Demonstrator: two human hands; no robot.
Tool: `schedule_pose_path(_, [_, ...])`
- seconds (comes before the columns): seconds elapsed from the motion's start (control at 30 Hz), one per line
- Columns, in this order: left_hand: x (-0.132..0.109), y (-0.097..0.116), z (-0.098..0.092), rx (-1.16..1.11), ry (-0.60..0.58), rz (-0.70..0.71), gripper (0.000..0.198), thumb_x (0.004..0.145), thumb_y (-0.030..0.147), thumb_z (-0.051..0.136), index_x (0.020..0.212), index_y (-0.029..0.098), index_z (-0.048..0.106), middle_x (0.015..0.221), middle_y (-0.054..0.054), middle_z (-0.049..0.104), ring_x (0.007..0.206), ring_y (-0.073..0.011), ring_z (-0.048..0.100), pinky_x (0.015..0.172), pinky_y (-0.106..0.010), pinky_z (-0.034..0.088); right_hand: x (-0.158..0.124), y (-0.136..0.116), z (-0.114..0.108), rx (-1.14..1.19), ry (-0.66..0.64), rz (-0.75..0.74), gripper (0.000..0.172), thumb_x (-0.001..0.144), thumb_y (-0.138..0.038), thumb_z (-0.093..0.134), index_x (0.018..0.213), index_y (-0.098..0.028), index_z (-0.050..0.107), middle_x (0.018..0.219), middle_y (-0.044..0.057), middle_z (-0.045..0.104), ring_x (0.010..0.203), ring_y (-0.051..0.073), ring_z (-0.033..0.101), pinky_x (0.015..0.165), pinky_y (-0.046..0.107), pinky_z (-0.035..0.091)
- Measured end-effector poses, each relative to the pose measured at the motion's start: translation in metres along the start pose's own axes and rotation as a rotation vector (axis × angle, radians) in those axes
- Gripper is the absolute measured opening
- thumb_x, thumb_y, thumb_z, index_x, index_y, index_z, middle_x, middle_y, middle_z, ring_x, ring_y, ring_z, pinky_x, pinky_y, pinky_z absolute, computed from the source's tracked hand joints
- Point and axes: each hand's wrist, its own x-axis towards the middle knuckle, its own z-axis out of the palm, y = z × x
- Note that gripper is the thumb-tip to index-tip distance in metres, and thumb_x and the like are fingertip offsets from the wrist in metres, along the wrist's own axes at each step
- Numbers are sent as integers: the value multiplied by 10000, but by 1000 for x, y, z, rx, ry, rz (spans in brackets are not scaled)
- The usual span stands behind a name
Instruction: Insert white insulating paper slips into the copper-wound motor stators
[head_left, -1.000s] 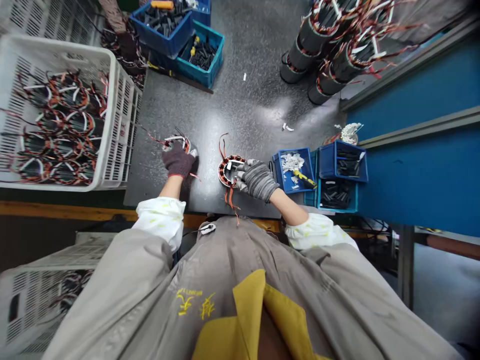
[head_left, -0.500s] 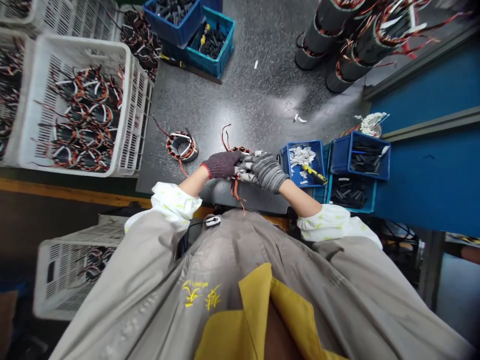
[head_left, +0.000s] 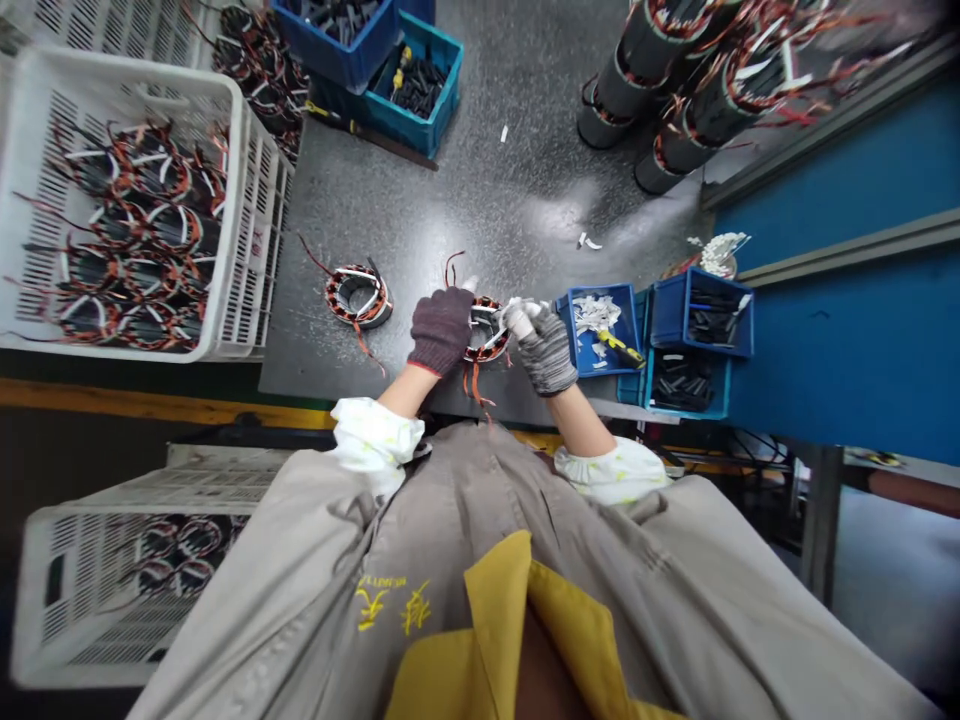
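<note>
As is seen from the head camera, a wire-wound ring [head_left: 489, 353] is kept on the dark table [head_left: 510, 220] near its front edge, between two gloved hands. Its left side is covered by the left hand [head_left: 442, 325], in a dark purple glove, whose fingers are closed against that side. At the right rim is placed the right hand [head_left: 544, 350], in a grey striped glove with whitish fingertips; the fingers are bent, but whether they are pinched together on anything cannot be told. Orange leads [head_left: 474, 380] are spread from the ring toward the table's front edge. A second wound ring [head_left: 373, 314] is set apart to the left, untouched. Just beyond the right hand, a blue tray [head_left: 583, 352] is filled with white pieces [head_left: 598, 312], and a yellow-and-black tool [head_left: 621, 348] is laid across it. Black pieces are held in a blue bin [head_left: 670, 312] farther right. On the far left, more wound rings are packed in a white crate [head_left: 251, 230].
</note>
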Motion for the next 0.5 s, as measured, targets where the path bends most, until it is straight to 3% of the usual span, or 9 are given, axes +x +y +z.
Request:
schedule_pose_path(0.1, [1,-25,1,-249,123,-47,512,1029,234,630,1540,226,650,1403,-125,793,1228,-258,757,1121,-423,605,28,-20,-3,-484,-136,-131,294,961,-366,776,1192,-193,830,1369,182,763,1351,420,631,1269,640,429])
schedule_pose_path(0.2, [-7,-50,9,-368,77,-171,675,968,397,798,1574,195,583,1293,-132,825,1081,-248,782,1014,-395,643,51,-32,8,-794,-375,-255,408,930,-289,834,1327,-198,807,1579,190,689,1455,446,566,1286,663,391])
schedule_pose_path(0.27, [-11,-60,18,-372,12,-218,785,915,481,868,1578,188,564,1312,-149,822,1114,-272,789,1028,-418,647,57,-32,20,-730,-449,-274,303,980,-311,806,1269,-223,828,1552,158,723,1420,404,596,1286,627,404])
schedule_pose_path(0.33, [-13,-64,28,-361,-5,-214,793,911,492,872,1575,192,560,1450,-181,775,1220,-286,777,1087,-431,633,57,-27,32,-584,-398,-228,180,1030,-365,765,1112,-228,849,1423,133,796,1349,360,636,1288,583,416])
schedule_pose_path(0.4, [-14,-65,32,-352,1,-196,778,921,459,862,1582,189,554,1554,-201,719,1288,-284,757,1126,-421,615,56,-20,43,-419,-255,-135,274,1055,-457,730,956,-220,824,1247,130,838,1271,327,669,1277,546,439])
schedule_pose_path(0.5, [-18,-62,28,-362,-8,-218,755,928,418,843,1589,188,557,1482,-181,762,1238,-273,766,1094,-406,619,65,-15,49,-79,-54,-11,413,1049,-618,674,913,-243,780,1032,106,814,1134,284,721,1150,487,566])
